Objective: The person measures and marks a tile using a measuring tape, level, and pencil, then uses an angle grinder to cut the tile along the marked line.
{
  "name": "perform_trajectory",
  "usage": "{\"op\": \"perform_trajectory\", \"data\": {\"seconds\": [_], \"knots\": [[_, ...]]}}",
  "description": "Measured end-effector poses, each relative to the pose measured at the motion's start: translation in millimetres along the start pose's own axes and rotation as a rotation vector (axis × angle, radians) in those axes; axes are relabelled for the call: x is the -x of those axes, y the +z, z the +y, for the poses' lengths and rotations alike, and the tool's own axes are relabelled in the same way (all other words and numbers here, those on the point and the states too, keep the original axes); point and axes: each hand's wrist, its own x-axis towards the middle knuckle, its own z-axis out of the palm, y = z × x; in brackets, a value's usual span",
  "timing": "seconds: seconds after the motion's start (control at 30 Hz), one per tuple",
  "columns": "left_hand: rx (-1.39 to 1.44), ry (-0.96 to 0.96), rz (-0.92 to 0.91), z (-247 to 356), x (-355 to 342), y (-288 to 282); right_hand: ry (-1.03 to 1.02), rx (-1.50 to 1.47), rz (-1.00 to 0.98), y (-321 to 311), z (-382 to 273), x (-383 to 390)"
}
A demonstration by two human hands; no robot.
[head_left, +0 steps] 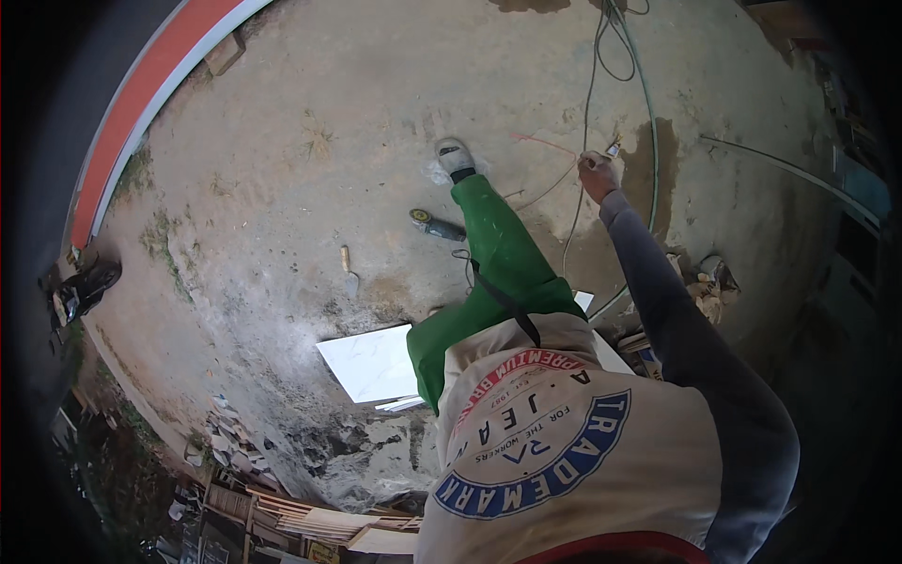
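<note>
My right hand (598, 176) reaches far out to the right over the floor, its fingers closed. What lies in the fingers is too small to make out. A small whitish and dark object (614, 147) shows right beside the fingertips; whether I grip it I cannot tell. A thin red line (545, 142), like a cord, runs leftward from near the fingers. No part of my left hand is in view. An angle grinder (439, 225) lies by my leg. A trowel (349, 273) with a wooden handle rests farther left. White marble-look tiles (368, 365) lie beside my knee.
Hoses and cables (642, 70) run along the concrete floor (376, 85) past my right hand. A damp patch (658, 169) lies near it. Crumpled bags (712, 282) sit at the right. Boards (310, 517) and rubble (235, 437) stand at the lower left.
</note>
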Motion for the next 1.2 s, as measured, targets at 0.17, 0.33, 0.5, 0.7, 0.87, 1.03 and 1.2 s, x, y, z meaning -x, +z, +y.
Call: {"op": "perform_trajectory", "data": {"seconds": [0.17,0.33,0.5,0.7,0.87,1.03,1.2], "knots": [[0.209,-0.108,0.226,110,-37,-132,0.136,-0.677,-0.274,-20,-169,-10],[0.777,-0.025,0.281,293,-105,-232,0.164,-0.157,-0.296,-4,-73,37],[0.44,0.166,-0.097,496,-100,-236,0.992,-0.521,-0.099,1,69,139],[-0.501,0.6,0.022,652,-123,-257,1.308,-0.858,0.12,6,102,142],[-1.203,0.756,0.14,771,-137,-262,1.334,-1.0,0.088,13,89,54],[-1.615,0.85,0.174,889,-128,-282,0.353,-0.062,-0.405,-45,27,-89],[-0.261,0.373,-0.092,1087,-81,-224,0.659,-0.823,0.133,-237,-25,-258]]}}
